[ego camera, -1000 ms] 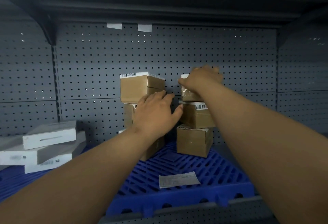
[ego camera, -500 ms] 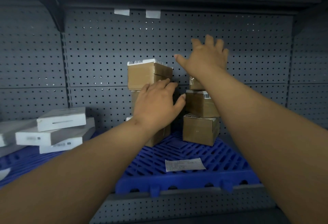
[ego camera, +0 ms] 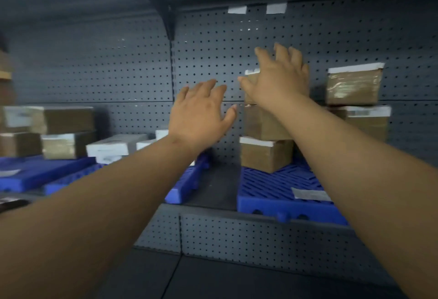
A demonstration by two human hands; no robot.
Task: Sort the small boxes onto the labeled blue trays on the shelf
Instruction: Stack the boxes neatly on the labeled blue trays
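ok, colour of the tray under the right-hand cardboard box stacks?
Blue tray, with a slatted grid surface; the head view shows it best.

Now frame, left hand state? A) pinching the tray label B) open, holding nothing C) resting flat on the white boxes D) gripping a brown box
B: the left hand is raised in front of the pegboard with its fingers spread and nothing in it.
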